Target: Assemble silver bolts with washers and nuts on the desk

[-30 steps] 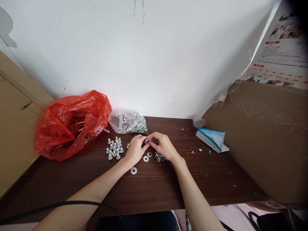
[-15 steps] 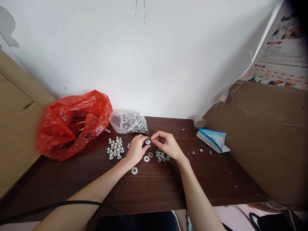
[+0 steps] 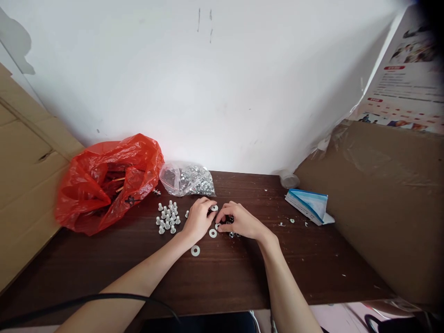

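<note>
My left hand (image 3: 200, 218) is closed, thumb and fingers pinching a pale metal washer (image 3: 214, 208); whatever sits under it is hidden by the fingers. Just to the right, my right hand (image 3: 239, 221) reaches down with thumb and index fingertips at the edges of another washer (image 3: 217, 226) on the table. Nearer to me lie a loose washer (image 3: 212, 233) and one more washer (image 3: 195, 250). Hex nuts (image 3: 232, 235) are partly covered by my right hand. Left of my left hand, several bolts (image 3: 168, 217) stand on their heads, and a single bolt (image 3: 187, 214) is close to my knuckles.
A red plastic bag (image 3: 83, 185) holding scraps and a clear bag of metal hardware (image 3: 197, 180) stand along the wall. At right are a blue-and-white packet (image 3: 307, 206) and a clear round container (image 3: 289, 179). Cardboard (image 3: 374, 199) flanks the brown table (image 3: 215, 282). A black cable (image 3: 114, 296) crosses in front.
My right hand has come down from beside the piece in my left hand to a washer on the table, now covering most of the nuts. My left hand keeps its hold.
</note>
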### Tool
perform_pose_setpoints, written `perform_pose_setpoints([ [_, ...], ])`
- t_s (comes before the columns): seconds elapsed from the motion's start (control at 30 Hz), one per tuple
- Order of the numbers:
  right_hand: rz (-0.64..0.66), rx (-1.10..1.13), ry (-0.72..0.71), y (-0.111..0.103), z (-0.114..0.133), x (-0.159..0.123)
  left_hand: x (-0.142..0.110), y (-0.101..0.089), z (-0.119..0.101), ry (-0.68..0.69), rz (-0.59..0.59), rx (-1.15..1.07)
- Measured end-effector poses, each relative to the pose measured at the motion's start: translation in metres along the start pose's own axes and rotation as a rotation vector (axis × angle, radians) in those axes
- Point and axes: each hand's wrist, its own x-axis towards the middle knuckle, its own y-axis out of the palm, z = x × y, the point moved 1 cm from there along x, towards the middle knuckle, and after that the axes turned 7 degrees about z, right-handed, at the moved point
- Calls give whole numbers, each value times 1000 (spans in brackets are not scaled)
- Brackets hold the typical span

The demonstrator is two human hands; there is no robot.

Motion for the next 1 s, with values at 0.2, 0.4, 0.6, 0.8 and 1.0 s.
perform_pose_setpoints([
  [0.2,-15,184,9,-1,4,-3,0,-1,0,12,8,7],
  [0.4,112,289,-38,2,14,-2,0,0,0,-22,11,-27],
  [0.6,144,204,-18,9,13,1,0,1,1,-14,6,-37],
  [0.8,125,185,-37,8,14,1,1,2,4,-2,-4,-40],
  [1.0,197,355,-72,7,25,-3,0,3,6,27,-10,-54],
])
